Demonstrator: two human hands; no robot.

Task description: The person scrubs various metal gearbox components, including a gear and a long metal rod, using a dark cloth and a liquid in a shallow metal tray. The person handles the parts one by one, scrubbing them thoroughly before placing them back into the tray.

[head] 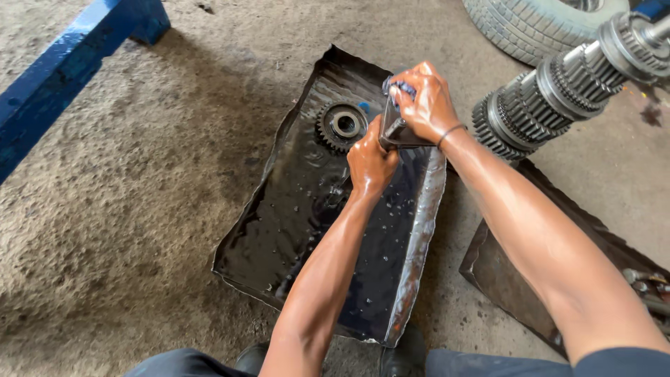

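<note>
Oil-slick and glistening, both hands, held together over the far end of a dented sheet-metal tray (419, 230). Left hand (370, 159) closed from below around the lower end of a small grey metal part (395, 131); right hand (424, 98) closed over its top, fingers curled tight, with what looks like a scrap of blue cloth (401, 88) pinched under the fingertips. Part held clear above the tray, not resting in it; exact shape mostly hidden by the grip. Thin band on the right wrist. Just beside the left hand, lying flat in the tray's dark liquid (307, 209), a toothed gear (343, 126) with a bright centre bore. Tray set directly on rough concrete floor (125, 209). To the right, well apart from the hands, a long shaft stacked with gears (551, 91), angled up past a tyre (530, 24); below it a second rusty tray (509, 279) with a few metal pieces at its corner. Blue painted steel beam (63, 77) at upper left. Risks, by judgement: wet, slippery grip could let the part drop onto the gear and chip teeth or splash; ragged tray rim near both forearms could cut; grit from the floor could carry into the liquid and onto cleaned surfaces.
</note>
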